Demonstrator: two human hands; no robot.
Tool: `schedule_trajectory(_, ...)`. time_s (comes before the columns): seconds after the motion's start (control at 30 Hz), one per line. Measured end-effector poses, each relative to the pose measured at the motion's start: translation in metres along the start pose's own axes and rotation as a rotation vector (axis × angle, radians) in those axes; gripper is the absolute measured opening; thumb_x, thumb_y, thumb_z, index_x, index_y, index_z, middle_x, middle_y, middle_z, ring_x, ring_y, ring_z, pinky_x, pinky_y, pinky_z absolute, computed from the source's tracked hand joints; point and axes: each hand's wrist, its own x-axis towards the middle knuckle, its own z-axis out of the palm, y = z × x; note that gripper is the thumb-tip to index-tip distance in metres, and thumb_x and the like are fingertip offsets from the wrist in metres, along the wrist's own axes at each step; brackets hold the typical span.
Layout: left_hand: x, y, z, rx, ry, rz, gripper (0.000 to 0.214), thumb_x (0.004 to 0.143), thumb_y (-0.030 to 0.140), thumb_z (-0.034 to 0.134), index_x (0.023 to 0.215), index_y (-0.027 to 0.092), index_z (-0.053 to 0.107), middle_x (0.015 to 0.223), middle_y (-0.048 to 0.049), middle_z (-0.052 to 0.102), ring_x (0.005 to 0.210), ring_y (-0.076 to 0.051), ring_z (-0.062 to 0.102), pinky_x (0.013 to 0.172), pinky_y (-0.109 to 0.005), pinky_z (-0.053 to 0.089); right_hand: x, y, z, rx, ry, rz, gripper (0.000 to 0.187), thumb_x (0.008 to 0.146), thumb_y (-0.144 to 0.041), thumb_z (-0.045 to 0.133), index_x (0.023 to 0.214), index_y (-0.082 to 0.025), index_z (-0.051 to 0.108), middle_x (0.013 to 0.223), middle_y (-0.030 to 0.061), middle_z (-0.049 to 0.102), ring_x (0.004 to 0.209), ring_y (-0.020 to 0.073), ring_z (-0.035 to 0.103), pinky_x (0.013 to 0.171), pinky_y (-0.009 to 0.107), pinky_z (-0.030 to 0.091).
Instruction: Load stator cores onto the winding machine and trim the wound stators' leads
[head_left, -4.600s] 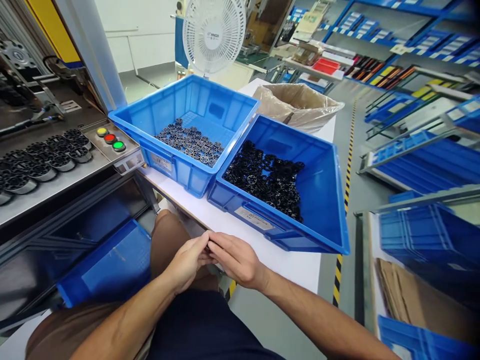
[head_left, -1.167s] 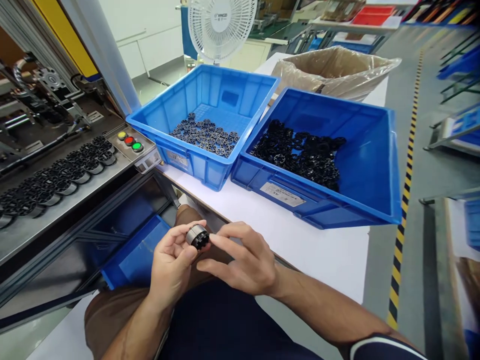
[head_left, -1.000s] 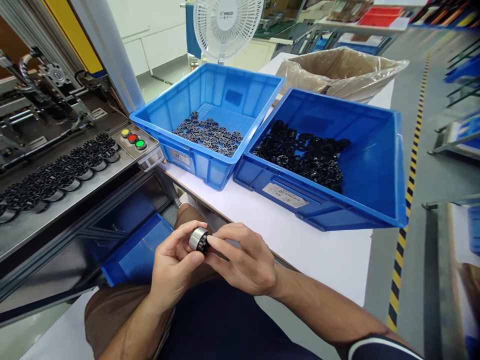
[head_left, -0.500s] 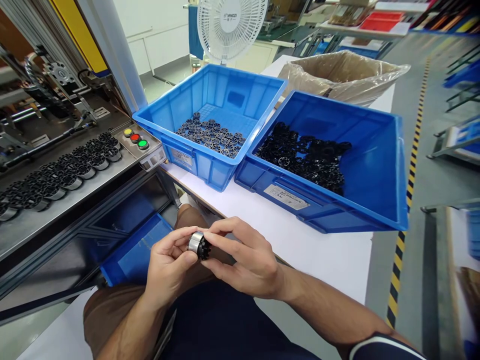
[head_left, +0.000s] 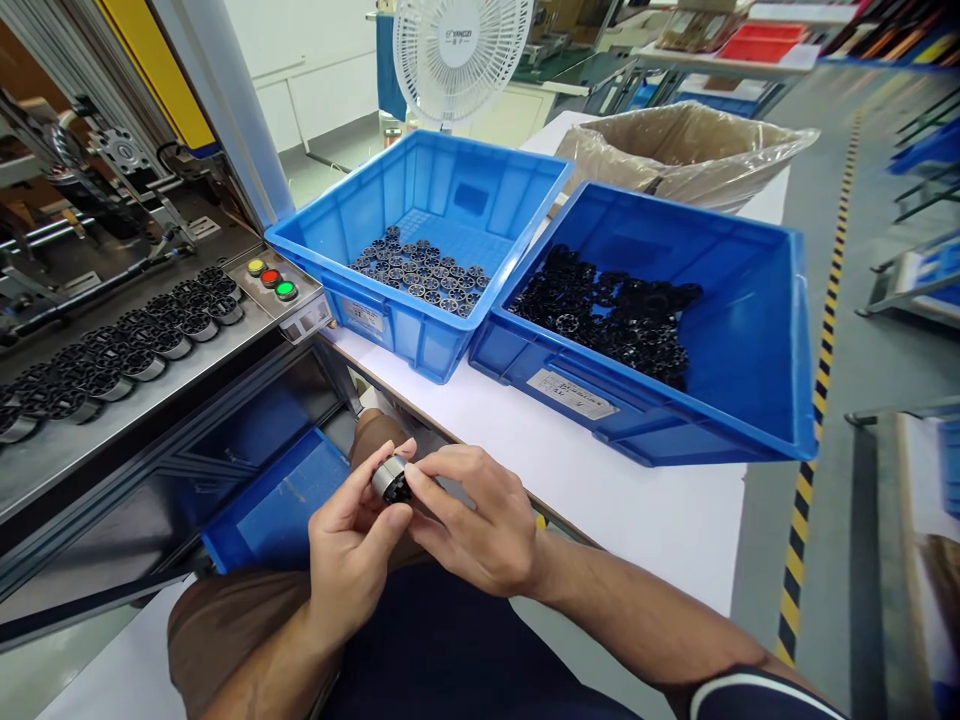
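Observation:
My left hand (head_left: 349, 545) is closed around a small silver metal ring with a black toothed plastic insert (head_left: 388, 478), gripped between thumb and fingers above my lap. The fingertips of my right hand (head_left: 476, 520) are closed at the ring's right side, against the black insert. Part of the ring is hidden behind my fingers. In front of me, the left blue bin (head_left: 442, 345) holds many metal rings (head_left: 427, 270). The right blue bin (head_left: 742, 400) holds a pile of black plastic pieces (head_left: 615, 310).
At the left stands a machine with yellow, red and green buttons (head_left: 271, 278) and rows of ring parts (head_left: 142, 360) on its metal table. A white fan (head_left: 461, 50) and a plastic-lined box (head_left: 697, 150) stand behind the bins. Below the machine lies another blue bin (head_left: 277, 500).
The black insert stuck out to the right of the ring before; now less of it protrudes, and the ring is tilted differently. My right hand has shifted slightly left.

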Motion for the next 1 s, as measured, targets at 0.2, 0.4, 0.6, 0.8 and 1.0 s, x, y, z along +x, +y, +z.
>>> schedule_trajectory(0.2,0.000,-0.003,-0.004,0.078,0.040,-0.008,0.038,0.091,0.027,0.066,0.129,0.024,0.067,0.128,-0.0102,0.071,0.121,-0.026,0.066,0.108,-0.038,0.050,-0.004,0.004,0.003,0.034,0.011,-0.016,0.052,0.080,-0.018,0.077,0.129,-0.018,0.060,0.094,0.0103,0.071,0.091,0.0244,0.069,0.075,0.038,0.064)
schedule_trajectory(0.4,-0.005,-0.006,-0.013,0.071,-0.014,-0.038,0.040,0.095,0.031,0.060,0.133,0.021,0.064,0.121,-0.0117,0.073,0.106,-0.027,0.072,0.093,-0.036,0.057,0.001,0.013,0.000,0.427,-0.041,0.249,0.043,0.087,-0.035,0.074,0.127,-0.024,0.064,0.117,0.0138,0.064,0.108,0.0248,0.065,0.087,0.043,0.060)
schedule_trajectory(0.6,-0.005,-0.009,-0.013,0.162,-0.005,0.093,0.035,0.092,0.028,0.063,0.127,0.023,0.069,0.121,-0.0089,0.074,0.109,-0.026,0.070,0.093,-0.030,0.055,-0.006,0.016,0.010,0.774,-0.093,0.451,0.029,0.091,-0.033,0.069,0.117,-0.021,0.069,0.106,0.0099,0.073,0.092,0.0175,0.068,0.079,0.034,0.058)
schedule_trajectory(0.8,-0.001,-0.017,-0.012,0.051,-0.013,-0.017,0.037,0.093,0.032,0.062,0.128,0.022,0.068,0.126,-0.0095,0.071,0.113,-0.026,0.068,0.098,-0.034,0.054,-0.003,0.017,0.007,0.837,-0.207,0.565,0.028,0.092,-0.032,0.067,0.118,-0.020,0.069,0.120,0.0118,0.070,0.109,0.0201,0.066,0.090,0.036,0.057)
schedule_trajectory(1.0,0.013,-0.024,-0.005,-0.012,-0.049,-0.190,0.058,0.089,0.040,0.069,0.143,0.023,0.055,0.124,-0.0107,0.073,0.109,-0.026,0.070,0.096,-0.036,0.057,-0.014,0.020,0.004,0.964,-0.167,0.915,0.029,0.090,-0.037,0.069,0.115,-0.023,0.074,0.139,0.0099,0.063,0.132,0.0254,0.056,0.112,0.046,0.045)
